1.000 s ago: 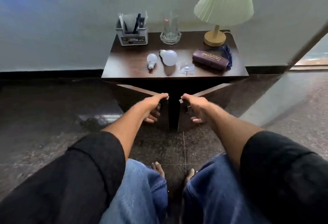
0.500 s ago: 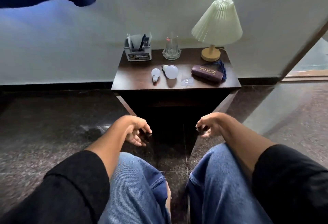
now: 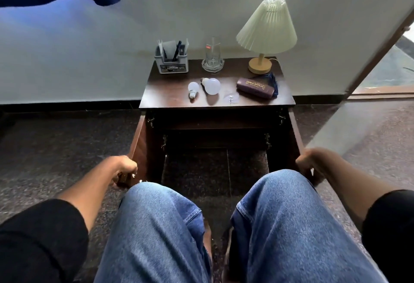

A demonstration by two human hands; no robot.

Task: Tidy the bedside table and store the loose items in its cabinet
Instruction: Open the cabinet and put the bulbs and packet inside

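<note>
1. Both dark wooden cabinet doors have swung from almost shut a second ago to wide open; I see my hands drawn back with them toward my knees.
2. My left hand [image 3: 124, 168] has its grip curled closed on the outer edge of the left cabinet door [image 3: 138, 146].
3. My right hand [image 3: 310, 159] has its grip wrapped closed on the outer edge of the right cabinet door [image 3: 295, 132].
4. I look straight into the dark cabinet interior [image 3: 215, 135]; I cannot tell what lies inside.
5. On the dark brown wooden tabletop [image 3: 165, 93], near the front edge, lie a small white light bulb [image 3: 193, 88], a larger round white light bulb [image 3: 211, 86] just beside it, a small clear plastic packet [image 3: 230, 98], and a maroon oblong spectacle case with gold lettering [image 3: 255, 87] resting against a dark blue cloth [image 3: 272, 81].
6. Along the back stand a grey desk organiser with pens and papers [image 3: 171, 62], a clear drinking glass on a glass coaster [image 3: 212, 55], and a pleated cream-shaded lamp with a wooden base [image 3: 266, 29].
</note>
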